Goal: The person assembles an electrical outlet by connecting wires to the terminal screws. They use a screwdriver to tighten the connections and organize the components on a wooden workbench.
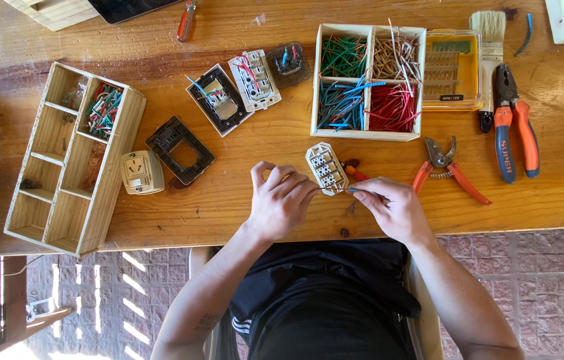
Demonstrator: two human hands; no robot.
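Observation:
My left hand (281, 199) grips the lower end of a beige switch module (326, 167), back side up, just above the wooden table's (229, 200) front edge. My right hand (392, 207) pinches a thin tool (357, 191) whose tip meets the module's lower right corner. A red-orange handled tool (354, 172) lies right behind the module, partly hidden by it.
Behind stands a four-part wooden box of coloured wires (369, 83), a yellow bit case (452, 70), a brush (491, 47), pliers (514, 130) and orange cutters (447, 170). Left are wired switch assemblies (239, 90), a black frame (180, 150), a beige socket (141, 172), a wooden organiser (72, 160).

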